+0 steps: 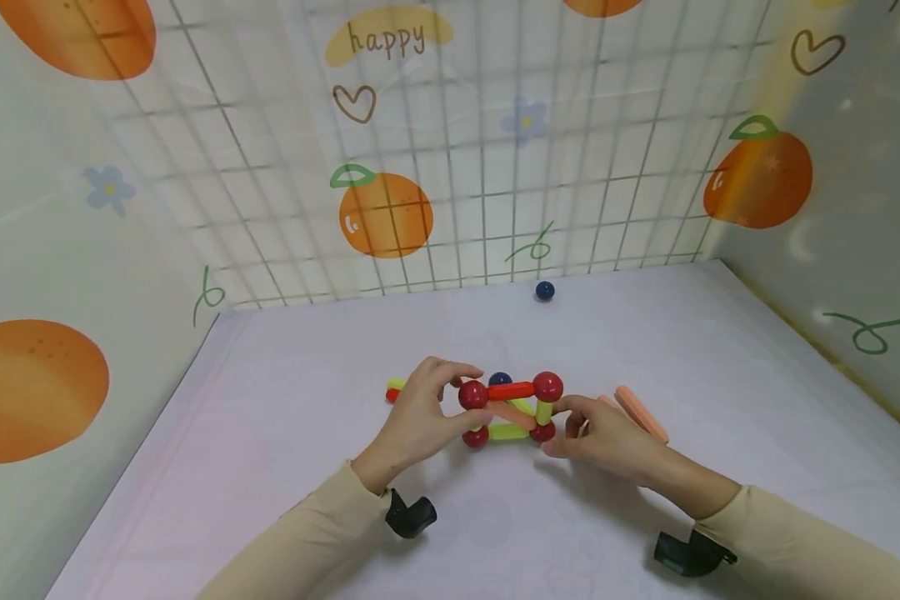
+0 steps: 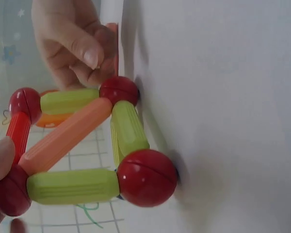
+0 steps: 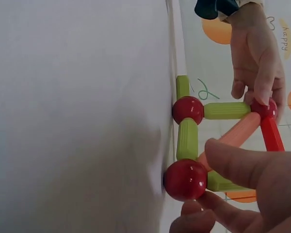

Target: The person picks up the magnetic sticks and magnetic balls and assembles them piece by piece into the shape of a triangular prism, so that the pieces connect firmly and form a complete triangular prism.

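A frame of magnetic rods and balls stands on the table between the hands. My left hand [image 1: 420, 412] pinches its upper left red ball [image 1: 473, 395] between thumb and fingers. From there a red rod [image 1: 512, 391] runs to the upper right red ball [image 1: 547, 386]. A salmon rod [image 2: 68, 136] crosses the square diagonally, and yellow-green rods [image 2: 73, 186] form the other sides. Beside the lower right red ball [image 3: 185, 179] is my right hand [image 1: 607, 437], thumb and fingers loosely bent and spread around it. In the left wrist view a small gap separates its thumb from that ball.
A dark blue ball [image 1: 545, 291] lies near the back wall, and another blue ball [image 1: 500, 380] shows behind the frame. Salmon rods [image 1: 642, 414] lie beyond the right hand. Red and yellow-green pieces [image 1: 394, 389] show left of the left hand. A printed curtain [image 1: 450, 167] encloses the table.
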`<action>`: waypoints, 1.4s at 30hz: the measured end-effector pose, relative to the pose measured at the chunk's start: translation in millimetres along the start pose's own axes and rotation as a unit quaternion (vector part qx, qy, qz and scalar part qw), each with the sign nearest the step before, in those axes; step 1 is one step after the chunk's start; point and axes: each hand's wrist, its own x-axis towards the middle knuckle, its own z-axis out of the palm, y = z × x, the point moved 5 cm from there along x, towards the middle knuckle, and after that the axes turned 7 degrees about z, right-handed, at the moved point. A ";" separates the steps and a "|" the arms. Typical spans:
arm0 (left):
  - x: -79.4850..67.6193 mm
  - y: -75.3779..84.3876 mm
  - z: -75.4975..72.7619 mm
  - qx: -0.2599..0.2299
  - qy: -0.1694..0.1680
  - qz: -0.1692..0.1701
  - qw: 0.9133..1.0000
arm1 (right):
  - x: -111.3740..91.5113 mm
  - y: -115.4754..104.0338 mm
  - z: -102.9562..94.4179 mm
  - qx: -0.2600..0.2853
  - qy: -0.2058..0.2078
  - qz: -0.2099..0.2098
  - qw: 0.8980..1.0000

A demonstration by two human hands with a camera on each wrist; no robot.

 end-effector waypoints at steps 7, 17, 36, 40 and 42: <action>0.6 -6.0 -6.8 -0.025 -0.011 -0.019 0.999 | -4.8 -1.8 3.9 -0.019 -0.012 -0.011 1.000; 2.3 -3.8 -12.8 0.025 -0.003 0.023 0.999 | -21.3 -12.6 19.1 -0.032 -0.008 -0.095 0.995; -30.9 44.0 4.5 0.098 0.011 0.198 0.975 | -15.3 -22.6 3.5 -0.195 0.093 -0.140 0.966; -32.9 47.5 4.2 0.141 0.047 0.235 0.961 | -12.3 -20.0 4.0 -0.196 0.097 -0.142 0.965; -30.1 41.9 1.1 0.141 0.058 0.221 0.963 | -11.6 -19.1 4.7 -0.197 0.109 -0.138 0.965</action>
